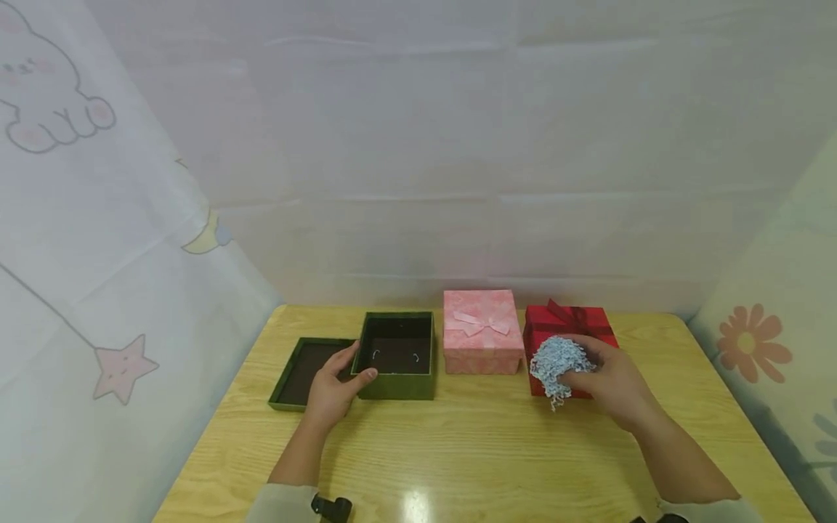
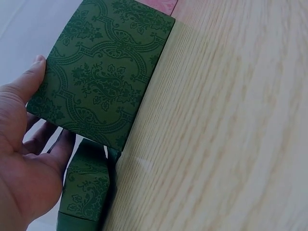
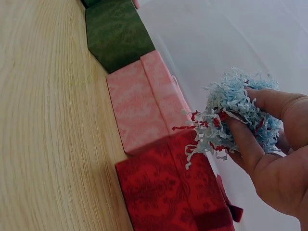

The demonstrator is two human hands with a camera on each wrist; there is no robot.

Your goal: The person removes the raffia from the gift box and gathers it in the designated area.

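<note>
My left hand (image 1: 333, 385) holds the near left corner of an uncovered green gift box (image 1: 397, 387), thumb at the front rim and fingers along the left side. Inside, the dark box bottom shows two small pale paper strands. In my right hand (image 1: 615, 381) is a bunch of pale blue shredded paper (image 1: 561, 361), gripped between thumb and fingers. Some red shreds are mixed in, as the right wrist view shows. The bunch is above the front of a red gift box (image 3: 163, 192), which has a dark red ribbon and is covered by its lid.
Left of the green box lies its green lid (image 1: 284, 388), inner side up, partly behind my left hand. A lidded pink gift box (image 1: 482, 359) with a bow stands between the green and red boxes. All are on a wooden table (image 1: 458, 450), with a pale curtain (image 1: 418, 145) behind.
</note>
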